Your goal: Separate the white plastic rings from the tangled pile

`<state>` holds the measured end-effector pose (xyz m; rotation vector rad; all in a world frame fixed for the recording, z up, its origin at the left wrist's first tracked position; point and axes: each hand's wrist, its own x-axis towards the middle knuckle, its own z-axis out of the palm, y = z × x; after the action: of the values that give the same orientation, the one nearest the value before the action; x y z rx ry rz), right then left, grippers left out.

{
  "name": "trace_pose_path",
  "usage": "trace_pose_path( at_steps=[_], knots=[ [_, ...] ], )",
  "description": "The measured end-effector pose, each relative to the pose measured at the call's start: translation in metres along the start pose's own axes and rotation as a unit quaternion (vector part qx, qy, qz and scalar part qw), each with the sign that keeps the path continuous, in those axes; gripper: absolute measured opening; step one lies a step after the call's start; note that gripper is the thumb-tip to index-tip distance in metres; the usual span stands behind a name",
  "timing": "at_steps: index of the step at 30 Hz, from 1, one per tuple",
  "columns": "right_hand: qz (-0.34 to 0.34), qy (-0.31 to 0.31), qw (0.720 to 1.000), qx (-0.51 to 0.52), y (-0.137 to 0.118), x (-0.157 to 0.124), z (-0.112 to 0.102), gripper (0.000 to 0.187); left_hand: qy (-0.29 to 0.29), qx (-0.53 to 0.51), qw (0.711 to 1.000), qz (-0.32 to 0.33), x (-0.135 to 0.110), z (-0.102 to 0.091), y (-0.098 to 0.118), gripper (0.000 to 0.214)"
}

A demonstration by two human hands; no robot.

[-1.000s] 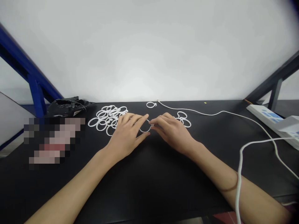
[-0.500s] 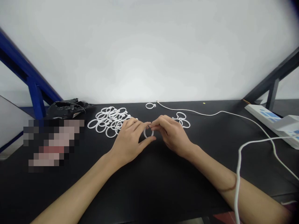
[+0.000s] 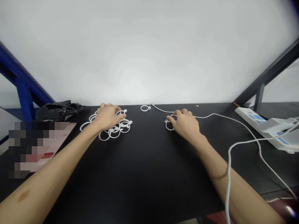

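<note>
Several white plastic rings with small round tabs (image 3: 114,137) lie in a loose pile on the black table (image 3: 140,174), left of centre. My left hand (image 3: 107,115) rests over that pile, its thumb and index finger apart around one ring's edge; the other fingertips are partly hidden. To the right, my right hand (image 3: 185,123) is lowered over a smaller group of the same white rings (image 3: 169,126). Its thumb and index finger are spread beside them, and the palm hides part of the group. A single white ring (image 3: 145,108) lies apart at the back.
A white cable (image 3: 210,115) runs along the back towards a white power strip (image 3: 259,121) at the right. Another cable (image 3: 229,174) hangs across my right forearm. Crumpled black plastic (image 3: 56,110) and a partly blurred pink printed item (image 3: 66,132) lie at the left.
My hands have parted from the middle, where they held one ring together. The left moved left onto the pile, the right moved right over the smaller group. The view shifted slightly.
</note>
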<state>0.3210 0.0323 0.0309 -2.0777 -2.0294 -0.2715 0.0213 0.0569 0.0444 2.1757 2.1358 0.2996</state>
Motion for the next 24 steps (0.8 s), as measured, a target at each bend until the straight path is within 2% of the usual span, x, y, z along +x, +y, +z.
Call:
trace_pose_path(
  at_steps=[7, 11, 15, 20, 22, 24],
  knots=[
    [0.011, -0.064, 0.997, 0.048, 0.002, 0.000, 0.000, 0.036, -0.042, 0.057, 0.997, 0.018, 0.015, -0.004, 0.001, 0.061],
    [0.001, -0.066, 0.993, 0.098, 0.004, 0.001, 0.002, 0.027, -0.002, 0.047, 0.999, 0.023, 0.007, -0.013, 0.003, 0.058],
    [-0.004, -0.068, 0.987, 0.143, 0.003, 0.003, 0.005, 0.021, 0.067, 0.002, 0.997, 0.044, -0.018, -0.014, 0.016, 0.045],
    [-0.010, -0.059, 0.981, 0.186, -0.003, 0.004, 0.004, 0.017, 0.141, -0.057, 0.980, 0.126, -0.063, 0.008, 0.044, 0.031],
    [-0.040, -0.032, 0.973, 0.223, -0.006, 0.003, 0.002, 0.016, 0.148, -0.067, 0.972, 0.170, -0.078, 0.019, 0.053, 0.026],
    [-0.098, -0.001, 0.956, 0.275, -0.010, 0.000, -0.001, 0.014, 0.162, -0.066, 0.962, 0.208, -0.088, 0.027, 0.059, 0.026]
  ],
)
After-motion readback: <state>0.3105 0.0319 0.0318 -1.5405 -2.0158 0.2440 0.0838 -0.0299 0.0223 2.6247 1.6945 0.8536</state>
